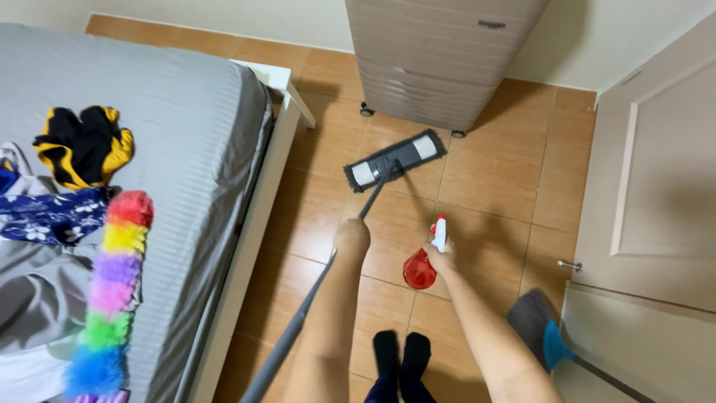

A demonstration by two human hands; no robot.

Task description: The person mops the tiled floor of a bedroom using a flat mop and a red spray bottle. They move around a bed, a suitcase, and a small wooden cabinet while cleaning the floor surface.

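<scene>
From the head camera, the left hand [352,237] is wrapped around the long grey metal handle of a flat mop [317,295], fingers curled tight about the pole. Beyond those fingers the handle runs forward to the rectangular grey-and-white mop head with a dark fringe [395,160], which lies flat on the orange-brown tiled floor [492,186].

Just beside it, the right hand [441,257] grips the neck of a small spray bottle with a red translucent body and a white nozzle [425,263]. The fingers are closed around the neck; whether one rests on the trigger cannot be told. The bottle's round body hangs to the left of the fingers, its nozzle rising above them.

Past the mop head stands a beige plastic drawer unit on castors [436,60]. Well left of the left fingers, a rainbow-coloured fluffy duster [113,291] lies on a bed with a grey striped sheet [179,127]. Near the right forearm leans a broom with grey bristles and a blue collar [541,328].
</scene>
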